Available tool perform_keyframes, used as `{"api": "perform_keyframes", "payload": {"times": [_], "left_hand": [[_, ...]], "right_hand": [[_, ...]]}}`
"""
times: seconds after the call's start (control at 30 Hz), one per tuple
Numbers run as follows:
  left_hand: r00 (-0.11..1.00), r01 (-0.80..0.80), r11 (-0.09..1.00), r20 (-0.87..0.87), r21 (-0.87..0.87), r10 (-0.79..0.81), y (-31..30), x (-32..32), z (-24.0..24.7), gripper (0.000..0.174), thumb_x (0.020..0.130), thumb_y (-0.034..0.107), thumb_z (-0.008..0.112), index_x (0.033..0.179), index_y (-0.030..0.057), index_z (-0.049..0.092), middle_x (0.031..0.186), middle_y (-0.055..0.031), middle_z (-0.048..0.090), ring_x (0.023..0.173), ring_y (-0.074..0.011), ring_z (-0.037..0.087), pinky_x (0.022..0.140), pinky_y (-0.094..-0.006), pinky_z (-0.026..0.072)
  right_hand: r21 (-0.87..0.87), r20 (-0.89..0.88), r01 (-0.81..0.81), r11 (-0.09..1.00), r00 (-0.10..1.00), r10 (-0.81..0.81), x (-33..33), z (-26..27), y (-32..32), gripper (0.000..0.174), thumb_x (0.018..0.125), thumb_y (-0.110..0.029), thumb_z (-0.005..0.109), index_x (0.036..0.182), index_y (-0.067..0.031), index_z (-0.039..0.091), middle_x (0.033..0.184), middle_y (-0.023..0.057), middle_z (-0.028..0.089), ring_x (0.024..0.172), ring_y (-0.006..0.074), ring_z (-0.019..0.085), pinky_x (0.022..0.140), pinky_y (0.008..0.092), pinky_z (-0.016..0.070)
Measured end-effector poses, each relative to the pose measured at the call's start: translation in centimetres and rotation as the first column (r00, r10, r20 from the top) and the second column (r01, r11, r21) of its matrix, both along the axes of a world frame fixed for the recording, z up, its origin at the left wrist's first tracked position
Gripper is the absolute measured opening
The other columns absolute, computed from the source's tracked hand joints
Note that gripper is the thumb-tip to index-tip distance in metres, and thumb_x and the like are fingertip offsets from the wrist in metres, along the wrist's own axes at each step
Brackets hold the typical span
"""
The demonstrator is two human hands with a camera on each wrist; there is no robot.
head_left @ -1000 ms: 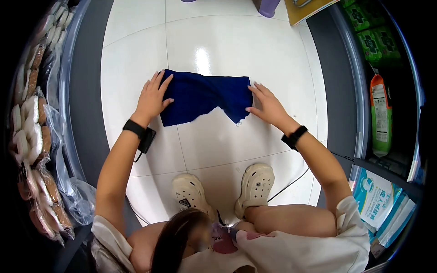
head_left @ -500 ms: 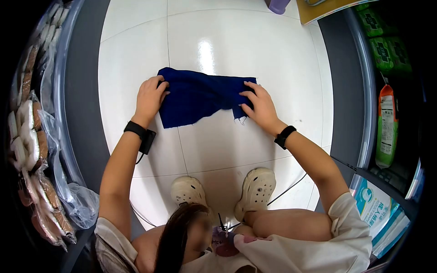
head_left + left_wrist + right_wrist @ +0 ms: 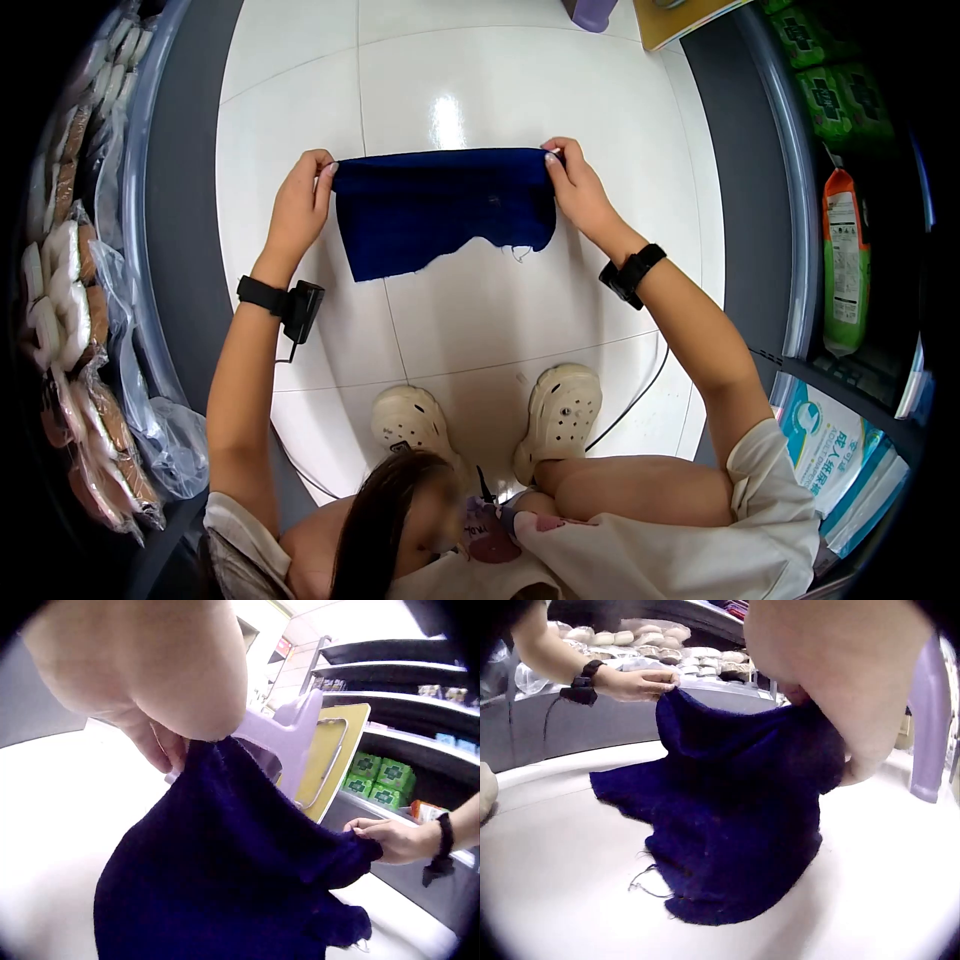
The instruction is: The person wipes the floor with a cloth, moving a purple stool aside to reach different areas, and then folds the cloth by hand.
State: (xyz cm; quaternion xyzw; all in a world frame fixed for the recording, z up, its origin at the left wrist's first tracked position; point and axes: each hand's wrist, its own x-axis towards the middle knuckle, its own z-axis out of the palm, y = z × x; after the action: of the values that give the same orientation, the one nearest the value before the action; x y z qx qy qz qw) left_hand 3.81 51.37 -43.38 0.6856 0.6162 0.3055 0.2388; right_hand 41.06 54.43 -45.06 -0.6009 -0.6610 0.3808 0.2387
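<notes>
A dark blue piece of cloth (image 3: 440, 205) is stretched between both hands above the white floor. Its near edge is ragged, with a notch and loose threads. My left hand (image 3: 300, 200) pinches the far left corner between thumb and fingers. At the far right corner my right hand (image 3: 580, 185) pinches the cloth the same way. In the left wrist view the cloth (image 3: 225, 870) hangs down from the fingers, its top edge sagging toward the right hand (image 3: 390, 838). The right wrist view shows the cloth's (image 3: 727, 825) lower part drooping close over the floor.
Shelves with bagged slippers (image 3: 75, 290) line the left side. On the right are green packs (image 3: 830, 100), a green and orange bag (image 3: 845, 265) and a blue-white package (image 3: 830, 450). A purple stool (image 3: 292, 735) and yellow board (image 3: 330, 757) stand ahead. Beige clogs (image 3: 560, 420) are on the floor.
The hands went from lying on the cloth's ends to pinching its far corners. The cloth's far edge is now raised and pulled straight; its right end has unfolded.
</notes>
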Motion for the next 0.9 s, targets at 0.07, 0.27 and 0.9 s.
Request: {"api": "perform_keyframes", "payload": {"times": [0.07,0.27,0.9], "left_hand": [[0.993,0.026,0.999,-0.114,0.025,-0.023,-0.3,0.1,2.2,0.010,0.097,0.009,0.052,0.102,0.0002,0.053,0.089,-0.0156,0.060,0.081,-0.0312,0.060,0.075,-0.0357,0.0483],[0.919,0.199,0.962,-0.376,0.185,-0.118,-1.1,-1.7,5.6,0.007,0.095,0.003,0.051,0.101,0.0002,0.052,0.091,-0.0155,0.060,0.079,-0.0338,0.059,0.073,-0.0369,0.0484],[0.974,0.162,0.942,0.202,-0.293,-0.105,-7.0,-4.1,14.9,0.010,0.098,0.012,0.054,0.099,0.0028,0.053,0.086,0.0032,0.047,0.081,-0.0061,0.043,0.074,-0.0197,0.0360]], "right_hand": [[-0.005,0.081,-0.080,0.997,0.994,0.080,-0.5,2.8,0.3,0.030,0.096,-0.022,0.055,0.119,-0.0045,0.048,0.097,0.0199,0.064,0.089,0.0352,0.062,0.081,0.0409,0.0490],[0.198,0.189,-0.245,0.949,0.960,0.209,0.3,5.1,0.8,0.030,0.088,-0.016,0.066,0.112,-0.0042,0.053,0.091,0.0151,0.064,0.084,0.0317,0.062,0.078,0.0368,0.0499],[0.026,-0.184,-0.103,0.994,0.977,0.106,3.0,17.0,-3.6,0.015,0.091,-0.013,0.064,0.101,-0.0021,0.067,0.085,0.0059,0.068,0.076,0.0129,0.063,0.069,0.0247,0.0521]]}}
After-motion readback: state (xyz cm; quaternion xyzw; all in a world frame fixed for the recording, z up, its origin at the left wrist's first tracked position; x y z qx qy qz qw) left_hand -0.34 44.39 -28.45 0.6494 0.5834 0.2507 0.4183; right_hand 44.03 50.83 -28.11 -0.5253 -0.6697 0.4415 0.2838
